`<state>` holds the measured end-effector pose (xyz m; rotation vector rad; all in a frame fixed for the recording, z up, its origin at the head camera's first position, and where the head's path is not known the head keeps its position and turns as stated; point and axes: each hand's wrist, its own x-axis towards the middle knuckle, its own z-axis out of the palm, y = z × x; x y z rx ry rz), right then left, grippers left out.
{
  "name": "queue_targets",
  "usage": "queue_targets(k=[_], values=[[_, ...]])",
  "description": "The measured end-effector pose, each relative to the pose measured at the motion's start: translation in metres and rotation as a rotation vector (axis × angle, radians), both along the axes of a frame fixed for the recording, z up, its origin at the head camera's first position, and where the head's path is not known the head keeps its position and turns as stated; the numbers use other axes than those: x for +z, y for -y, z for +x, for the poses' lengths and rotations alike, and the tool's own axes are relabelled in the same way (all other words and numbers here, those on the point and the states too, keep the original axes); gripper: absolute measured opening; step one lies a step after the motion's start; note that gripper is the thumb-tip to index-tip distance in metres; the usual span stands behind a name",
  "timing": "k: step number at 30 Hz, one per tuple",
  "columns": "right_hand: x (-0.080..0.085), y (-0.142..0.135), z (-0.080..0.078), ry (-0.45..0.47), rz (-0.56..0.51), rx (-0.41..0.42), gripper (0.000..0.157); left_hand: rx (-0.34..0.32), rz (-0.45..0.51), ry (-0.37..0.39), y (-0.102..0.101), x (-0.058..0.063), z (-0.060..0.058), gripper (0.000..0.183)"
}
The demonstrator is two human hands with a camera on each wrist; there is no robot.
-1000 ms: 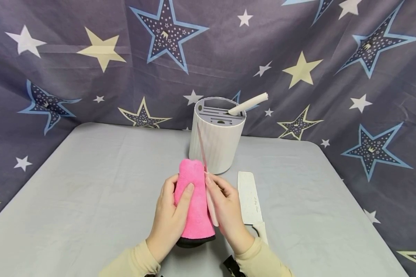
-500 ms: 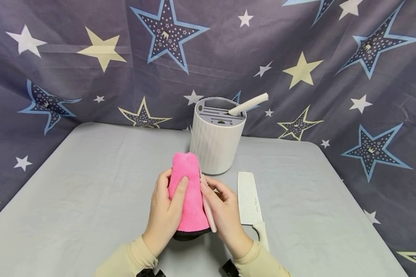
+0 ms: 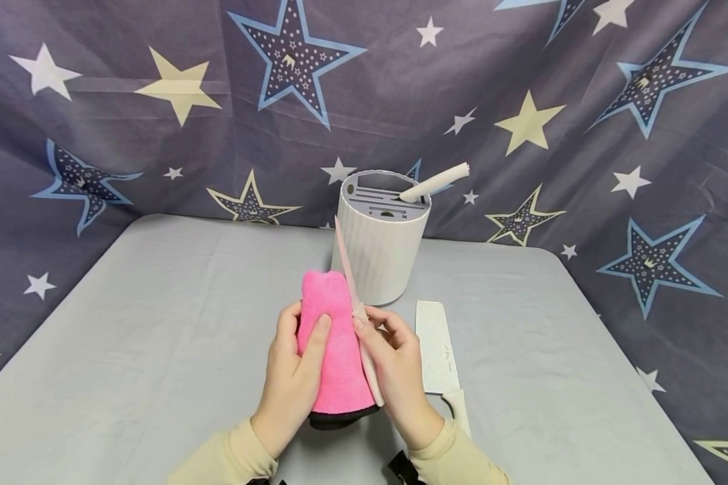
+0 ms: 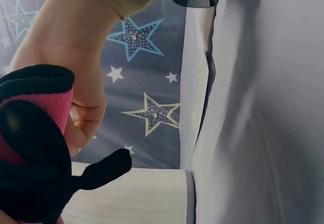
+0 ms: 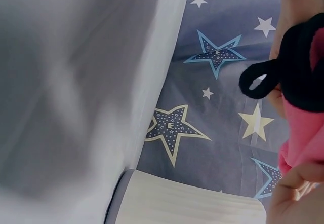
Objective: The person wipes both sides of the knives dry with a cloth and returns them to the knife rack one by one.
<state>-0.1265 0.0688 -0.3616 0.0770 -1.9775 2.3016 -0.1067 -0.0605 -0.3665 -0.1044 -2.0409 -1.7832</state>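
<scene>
A pink plush cloth (image 3: pixel 335 357) is being gripped by the fingers of the left hand (image 3: pixel 291 374), the thumb being laid along its front face and the other fingers being curled round its left side and behind. A slim knife (image 3: pixel 370 369) is being pinched by the fingers of the right hand (image 3: pixel 400 367) at the blade end of its pale handle. The handle is being held along the right edge of the cloth, while the narrow, pinkish blade (image 3: pixel 346 264) is being pointed toward the far side and a little left, past the far end of the cloth. Both things are being held up over the near middle of the worktop (image 3: pixel 188 337). At the cloth's near end, black edging (image 3: pixel 342 421) is showing, and a black loop (image 5: pixel 259 79) is sticking out from it. Both forearms are being covered by cream sleeves (image 3: pixel 227 455).

Just right of the right hand, a white cleaver (image 3: pixel 438 350) is lying flat, its blade being turned to the far side and its handle being partly hidden by the right sleeve. Beyond the hands, a ribbed, off-white knife block (image 3: pixel 381 259) is standing upright; whether it is being touched by the knife's tip cannot be told. From its slotted top, a pale handle (image 3: pixel 435 182) is slanting out to the right. Behind the worktop, a dark star-patterned curtain (image 3: pixel 394 81) is hanging.
</scene>
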Motion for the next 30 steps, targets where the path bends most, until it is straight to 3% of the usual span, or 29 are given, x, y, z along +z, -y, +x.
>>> queue_targets(k=[21, 30], values=[[0.011, -0.005, -0.01, -0.04, -0.037, -0.063, 0.028, -0.104, 0.077, 0.051, -0.015, 0.0, 0.016, 0.024], [0.014, -0.008, -0.015, -0.029, -0.031, -0.114, 0.027, -0.145, 0.056, 0.025, -0.019, -0.004, 0.021, 0.023]])
